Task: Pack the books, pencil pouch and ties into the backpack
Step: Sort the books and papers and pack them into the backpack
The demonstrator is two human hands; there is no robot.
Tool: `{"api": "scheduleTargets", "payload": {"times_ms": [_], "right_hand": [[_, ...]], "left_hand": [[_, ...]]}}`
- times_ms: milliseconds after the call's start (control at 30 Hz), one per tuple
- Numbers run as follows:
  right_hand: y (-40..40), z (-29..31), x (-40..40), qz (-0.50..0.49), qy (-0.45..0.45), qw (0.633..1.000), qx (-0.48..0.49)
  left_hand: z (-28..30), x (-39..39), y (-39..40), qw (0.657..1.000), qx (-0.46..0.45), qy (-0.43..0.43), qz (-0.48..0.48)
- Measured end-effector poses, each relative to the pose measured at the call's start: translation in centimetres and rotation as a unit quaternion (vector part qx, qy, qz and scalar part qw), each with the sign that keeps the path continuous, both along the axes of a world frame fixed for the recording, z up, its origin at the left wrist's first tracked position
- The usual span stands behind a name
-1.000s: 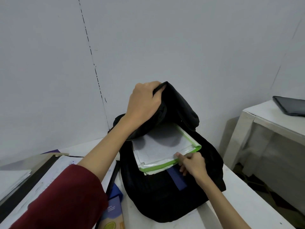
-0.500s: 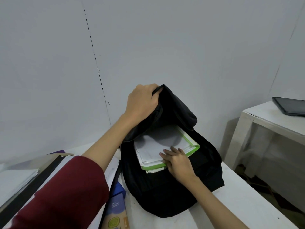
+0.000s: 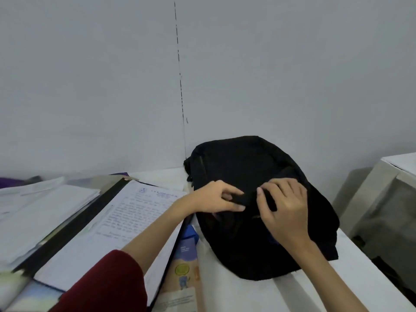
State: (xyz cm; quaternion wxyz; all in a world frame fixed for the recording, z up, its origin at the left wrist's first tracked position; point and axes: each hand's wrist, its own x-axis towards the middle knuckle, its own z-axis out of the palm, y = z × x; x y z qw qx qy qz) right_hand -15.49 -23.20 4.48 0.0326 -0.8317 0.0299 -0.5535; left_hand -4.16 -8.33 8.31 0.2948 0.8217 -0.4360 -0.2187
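Observation:
The black backpack (image 3: 245,167) lies on the white table (image 3: 258,296) against the wall, its top flap folded down so nothing inside shows. My left hand (image 3: 216,198) pinches the flap's front edge from the left. My right hand (image 3: 284,210) grips the same edge from the right, its fingers curled over the fabric. A blue and orange book (image 3: 185,262) lies flat just left of the backpack. A sheet with handwriting (image 3: 126,224) on a black folder (image 3: 74,224) lies further left.
A stack of white papers (image 3: 42,212) fills the left side of the table. Something purple (image 3: 9,182) shows at the far left by the wall. A second white table (image 3: 398,167) stands to the right, across a gap.
The flap that my left hand held up has come down over the opening, hiding the green-edged book. My right hand left that book and now grips the flap. The view has swung left.

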Motion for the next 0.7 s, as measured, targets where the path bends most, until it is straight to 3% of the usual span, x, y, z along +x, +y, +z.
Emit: {"api": "scheduleTargets", "payload": {"times_ms": [67, 100, 200, 333, 400, 567, 700], "right_hand": [[0.5, -2.1, 0.8, -0.008, 0.087, 0.996, 0.007], [1.1, -3.2, 1.3, -0.008, 0.123, 0.992, 0.021], [3.5, -4.9, 2.1, 0.013, 0.165, 0.984, 0.066], [9.3, -4.5, 3.8, 0.132, 0.159, 0.973, 0.106], [13.3, -4.2, 5.3, 0.183, 0.184, 0.958, 0.124], [24.8, -5.0, 9.1, 0.266, 0.329, 0.899, 0.116], [33.6, -5.1, 11.2, 0.292, 0.425, 0.848, 0.125]], "left_hand": [[-1.3, -0.5, 2.8, 0.995, 0.038, 0.095, 0.006], [-2.0, -0.4, 4.8, 0.994, 0.027, 0.100, 0.023], [-3.5, 0.0, 11.4, 0.989, -0.032, 0.048, 0.138], [-4.5, 1.2, 22.7, 0.964, -0.028, -0.027, 0.264], [-4.4, 1.8, 28.3, 0.938, -0.021, -0.053, 0.343], [-6.4, 3.5, 39.5, 0.832, 0.007, -0.068, 0.551], [-7.1, 3.7, 43.5, 0.787, -0.050, 0.027, 0.614]]}}
